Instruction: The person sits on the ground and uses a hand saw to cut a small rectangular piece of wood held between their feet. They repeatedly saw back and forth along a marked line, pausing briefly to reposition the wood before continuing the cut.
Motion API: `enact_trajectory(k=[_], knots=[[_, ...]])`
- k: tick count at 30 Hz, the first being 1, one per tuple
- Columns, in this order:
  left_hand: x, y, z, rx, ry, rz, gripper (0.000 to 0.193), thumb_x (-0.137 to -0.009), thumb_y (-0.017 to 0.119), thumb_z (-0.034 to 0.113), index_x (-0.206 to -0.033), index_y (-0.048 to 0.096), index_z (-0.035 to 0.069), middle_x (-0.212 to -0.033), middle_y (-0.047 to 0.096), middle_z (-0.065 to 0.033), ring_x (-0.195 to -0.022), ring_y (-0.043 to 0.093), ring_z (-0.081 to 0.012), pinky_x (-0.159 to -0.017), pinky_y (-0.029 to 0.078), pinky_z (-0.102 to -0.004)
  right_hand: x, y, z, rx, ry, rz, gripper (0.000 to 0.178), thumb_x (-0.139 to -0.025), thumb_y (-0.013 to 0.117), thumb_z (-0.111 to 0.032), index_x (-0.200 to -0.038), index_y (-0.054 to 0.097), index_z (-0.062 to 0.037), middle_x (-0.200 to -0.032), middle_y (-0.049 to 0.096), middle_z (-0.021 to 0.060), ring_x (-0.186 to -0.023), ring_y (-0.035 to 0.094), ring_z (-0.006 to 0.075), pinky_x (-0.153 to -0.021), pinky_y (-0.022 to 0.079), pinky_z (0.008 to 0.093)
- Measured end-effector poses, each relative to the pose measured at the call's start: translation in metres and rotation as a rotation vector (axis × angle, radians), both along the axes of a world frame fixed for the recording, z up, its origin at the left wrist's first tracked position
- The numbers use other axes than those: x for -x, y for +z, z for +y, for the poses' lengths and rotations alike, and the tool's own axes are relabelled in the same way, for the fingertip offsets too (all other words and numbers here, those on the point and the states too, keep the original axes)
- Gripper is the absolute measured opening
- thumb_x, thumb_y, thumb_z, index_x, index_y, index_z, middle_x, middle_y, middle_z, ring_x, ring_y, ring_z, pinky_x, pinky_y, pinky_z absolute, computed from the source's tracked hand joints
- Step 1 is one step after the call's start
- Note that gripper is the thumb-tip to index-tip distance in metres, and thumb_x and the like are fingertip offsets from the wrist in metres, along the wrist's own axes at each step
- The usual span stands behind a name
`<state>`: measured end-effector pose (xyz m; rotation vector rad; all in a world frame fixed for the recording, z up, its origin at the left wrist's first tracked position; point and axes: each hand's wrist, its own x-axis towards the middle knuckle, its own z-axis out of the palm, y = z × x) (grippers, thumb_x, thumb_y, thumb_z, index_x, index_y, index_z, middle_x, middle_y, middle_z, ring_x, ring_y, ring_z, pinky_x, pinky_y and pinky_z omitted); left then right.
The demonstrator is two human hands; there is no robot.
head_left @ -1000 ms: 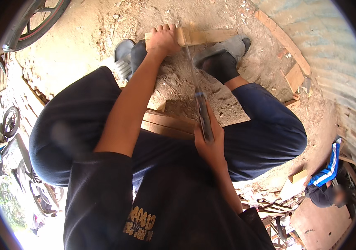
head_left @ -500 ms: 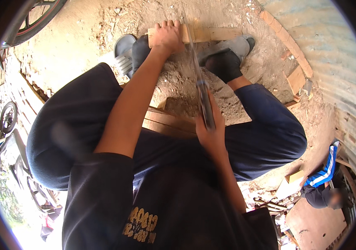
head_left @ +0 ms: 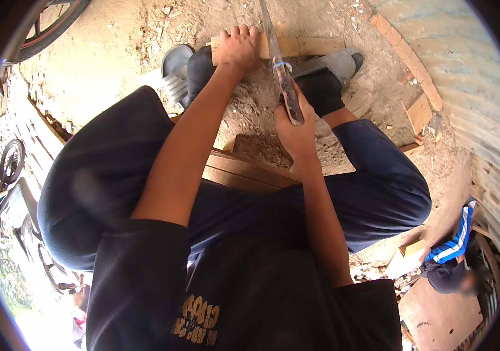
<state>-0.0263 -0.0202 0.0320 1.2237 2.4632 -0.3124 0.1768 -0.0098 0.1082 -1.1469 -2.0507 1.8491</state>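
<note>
A light wooden board [head_left: 322,45] lies crosswise by my two feet. My left hand [head_left: 239,50] grips its left part, with the fingers bent over the far edge. A handsaw [head_left: 270,34] crosses the board just right of that hand, its thin blade pointing away from me. My right hand [head_left: 296,126] is closed round the saw's dark, worn handle, close to the near side of the board. Whether the teeth sit in a cut cannot be made out. My right foot in a grey slipper [head_left: 343,63] is against the board's right part.
A loose grey slipper [head_left: 177,61] lies beside my left foot. Wooden planks [head_left: 244,172] are beneath me. Bricks [head_left: 402,52] line a corrugated metal wall [head_left: 466,76] on the right. A motorbike wheel [head_left: 51,29] stands far left. Another person [head_left: 446,272] is at lower right.
My right hand has pushed the saw away from me, so the handle is now close to the board. My left hand stays on the board, which has shifted only slightly.
</note>
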Motion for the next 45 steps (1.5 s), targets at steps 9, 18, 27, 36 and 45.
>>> enact_trajectory(k=[9,18,27,36,45], knots=[[-0.003,-0.008,-0.004,-0.038,-0.003,0.046,0.067,-0.083,0.067,0.045,-0.133,0.045,0.005,-0.129,0.054,-0.0146,-0.128,0.047,-0.0290,-0.108,0.034,-0.0503,0.007,-0.007,0.001,-0.069,-0.036,0.043,0.058,-0.081,0.052,0.002,-0.138,0.046,0.0046,-0.110,0.065,0.0227,-0.093,0.066,0.0314,-0.086,0.050,0.0341],[0.000,-0.008,-0.008,-0.010,0.027,0.060,0.069,-0.080,0.069,0.043,-0.133,0.045,0.005,-0.129,0.054,-0.0142,-0.127,0.046,-0.0295,-0.108,0.034,-0.0501,-0.005,-0.016,-0.014,-0.158,-0.081,0.132,0.050,-0.083,0.052,0.001,-0.133,0.052,0.0040,-0.105,0.066,0.0184,-0.090,0.065,0.0194,-0.082,0.049,0.0284],[0.007,0.004,0.008,0.088,-0.052,-0.032,0.078,-0.081,0.066,0.053,-0.133,0.042,0.000,-0.130,0.052,-0.0177,-0.126,0.048,-0.0318,-0.110,0.032,-0.0553,0.044,-0.034,0.023,0.034,-0.115,0.131,0.054,-0.082,0.055,0.001,-0.136,0.050,0.0037,-0.108,0.068,0.0139,-0.097,0.064,0.0130,-0.085,0.048,0.0269],[0.019,-0.015,0.001,-0.058,-0.118,-0.092,0.073,-0.076,0.070,0.049,-0.121,0.045,-0.002,-0.118,0.056,-0.0217,-0.113,0.058,-0.0367,-0.095,0.048,-0.0481,0.031,-0.024,0.013,0.024,-0.074,0.139,0.057,-0.081,0.054,0.003,-0.138,0.047,0.0040,-0.105,0.067,0.0166,-0.089,0.063,0.0142,-0.078,0.050,0.0284],[0.020,-0.008,0.005,-0.012,-0.118,-0.125,0.084,-0.078,0.068,0.057,-0.129,0.041,-0.003,-0.125,0.052,-0.0227,-0.119,0.053,-0.0354,-0.097,0.047,-0.0468,0.028,-0.034,0.008,-0.065,-0.090,0.159,0.050,-0.089,0.052,-0.001,-0.138,0.049,0.0013,-0.083,0.056,0.0027,-0.068,0.050,0.0064,-0.059,0.042,0.0236]])
